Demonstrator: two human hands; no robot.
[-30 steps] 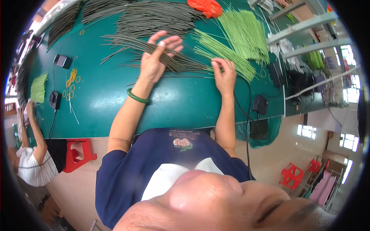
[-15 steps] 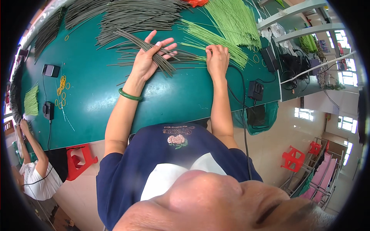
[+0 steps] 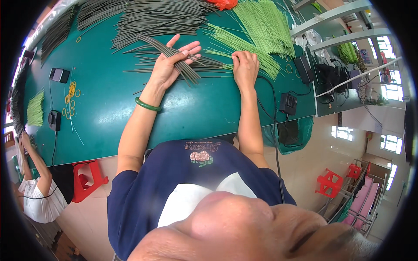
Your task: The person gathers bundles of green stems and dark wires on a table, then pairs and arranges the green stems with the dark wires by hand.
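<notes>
My left hand (image 3: 164, 69) lies palm up with its thumb pressed across a bunch of dark grey-green stems (image 3: 189, 75); its fingers are stretched out behind them. Beneath and beside it, more dark stems (image 3: 209, 63) lie loose on the green table (image 3: 191, 108), some with bright green ends pointing right. My right hand (image 3: 246, 69) is closed in a pinch next to those green ends. Whatever is between its fingertips is too small to make out. Thin light green stems (image 3: 244, 45) are spread just behind the right hand.
A big heap of dark stems (image 3: 161, 17) and a light green pile (image 3: 265, 28) cover the back. Yellow rubber bands (image 3: 70, 93) and black adapters (image 3: 59, 75) lie at left. A black box with a cable (image 3: 288, 102) sits at right. Another person (image 3: 41, 191) works at far left.
The view has shifted slightly. My left hand still holds the dark stems, its grip nearly unchanged. My right hand stays pinched in almost the same place.
</notes>
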